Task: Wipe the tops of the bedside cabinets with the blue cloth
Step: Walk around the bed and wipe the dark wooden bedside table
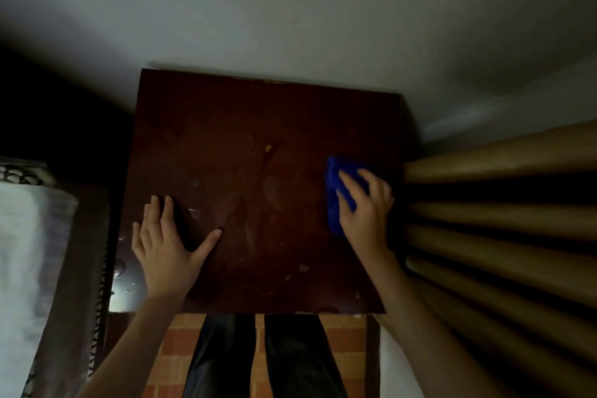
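Single view, taken from the person's head. The camera looks steeply down and slightly forward onto the bedside cabinet top (258,139), which fills the middle of the frame at close range. Both forearms enter from the bottom edge. The left hand (164,249) and the right hand (368,210), with the blue cloth (332,171), sit in the lower half. The wall (290,10) takes the upper part. The wide angle also takes in the bed (32,236) at far left and curtain folds (500,213) at right. Trouser legs (223,355) and brick-patterned floor (171,346) show directly beneath the lens.
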